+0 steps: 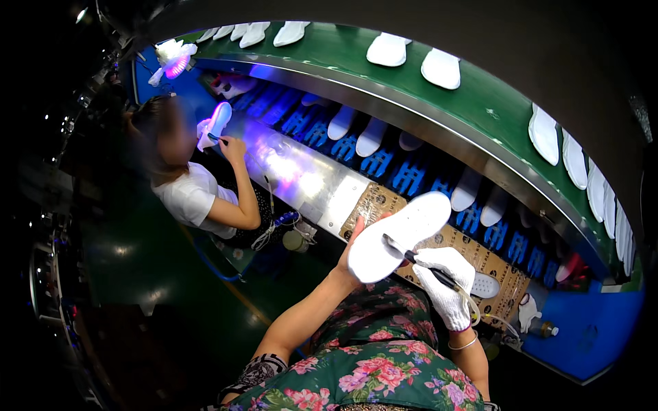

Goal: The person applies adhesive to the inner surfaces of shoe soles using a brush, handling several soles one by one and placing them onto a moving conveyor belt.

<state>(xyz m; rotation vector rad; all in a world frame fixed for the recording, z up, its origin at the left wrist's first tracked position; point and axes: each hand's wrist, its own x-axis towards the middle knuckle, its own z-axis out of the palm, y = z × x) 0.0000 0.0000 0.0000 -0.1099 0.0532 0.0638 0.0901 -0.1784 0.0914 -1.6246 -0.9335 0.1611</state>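
A white shoe sole [423, 218] lies tilted across my bare left hand [345, 262], whose fingers wrap round its left edge from beneath; part of the hand is hidden by the sole. My right hand [449, 279], in a white knitted glove, is closed round a brush with a black handle [439, 275]. The brush's tip touches the sole near its middle. From the back end of the handle a pale thin tube [474, 309] runs off past my wrist.
A green conveyor belt [480, 113] carrying several white soles curves overhead. Beneath it stand blue racks [410, 179] with more soles. A cardboard-covered ledge [373, 200] holds a grey perforated sole [485, 285]. At left, a co-worker [199, 195] holds a sole [218, 120] under violet light.
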